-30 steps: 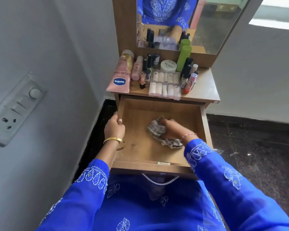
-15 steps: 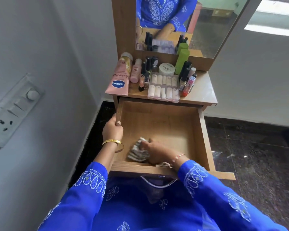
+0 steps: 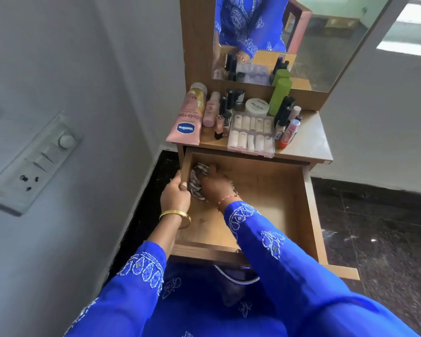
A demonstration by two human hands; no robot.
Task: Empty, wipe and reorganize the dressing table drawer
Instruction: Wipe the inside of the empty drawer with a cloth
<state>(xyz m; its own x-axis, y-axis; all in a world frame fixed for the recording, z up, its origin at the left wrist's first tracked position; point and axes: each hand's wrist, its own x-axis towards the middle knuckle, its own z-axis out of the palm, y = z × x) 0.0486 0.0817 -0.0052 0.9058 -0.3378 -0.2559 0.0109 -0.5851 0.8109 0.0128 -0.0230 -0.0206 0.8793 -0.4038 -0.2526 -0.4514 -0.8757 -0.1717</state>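
The wooden drawer (image 3: 284,205) of the dressing table is pulled out, and only a cloth lies inside it. My left hand (image 3: 176,192) grips the drawer's left wall, thumb on the inner face. My right hand (image 3: 215,184) holds a crumpled grey-and-white striped cloth (image 3: 197,178) down on the drawer floor in the far left corner. The cosmetics stand on the tabletop (image 3: 311,142): a pink Vaseline tube (image 3: 187,120), a white jar (image 3: 257,107), a green bottle (image 3: 280,96), a clear pack of small tubes (image 3: 252,133) and several small bottles.
A mirror (image 3: 301,40) rises behind the tabletop. A grey wall with a switch panel (image 3: 34,161) runs close on the left. Dark stone floor (image 3: 374,227) lies to the right. The drawer's metal handle (image 3: 236,278) sits at its front, above my blue lap.
My right hand has swept the cloth from the drawer's middle to its near left part, then up into the far left corner. My left hand has stayed on the left wall.
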